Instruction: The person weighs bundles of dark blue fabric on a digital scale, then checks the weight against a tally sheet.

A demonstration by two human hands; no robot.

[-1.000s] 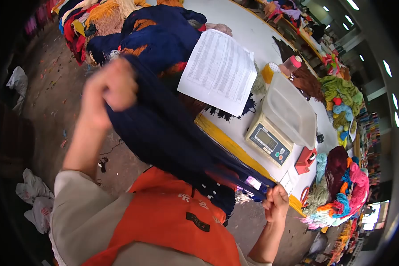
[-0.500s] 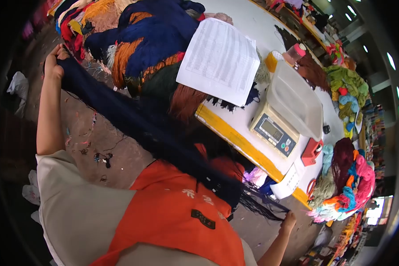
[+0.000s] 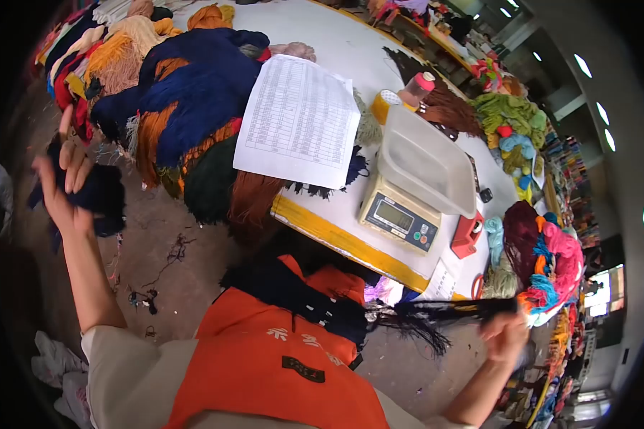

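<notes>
At the far left my left hand (image 3: 73, 168) is raised, index finger stretched up and the other fingers partly curled around a bunched piece of navy yarn (image 3: 107, 200). More navy yarn (image 3: 315, 300) lies across the front of the orange apron (image 3: 272, 357). From there its thin, loose strands (image 3: 429, 314) run rightward to my right hand (image 3: 504, 334), which is blurred but closed on their end. Whether the left bunch joins the yarn at the apron cannot be seen.
A white table with a yellow edge (image 3: 350, 243) bears a scale (image 3: 401, 214) with a plastic tray (image 3: 429, 157), a printed sheet (image 3: 297, 121), a red tape dispenser (image 3: 467, 236) and a thread cone (image 3: 416, 89). Yarn heaps (image 3: 193, 93) overhang its left side. Scraps (image 3: 147, 300) litter the floor.
The yarn was stretched diagonally between both hands; now it is bunched at my left hand and sags at the apron. My left hand moved down, my right hand outward and slightly up. The view shifted.
</notes>
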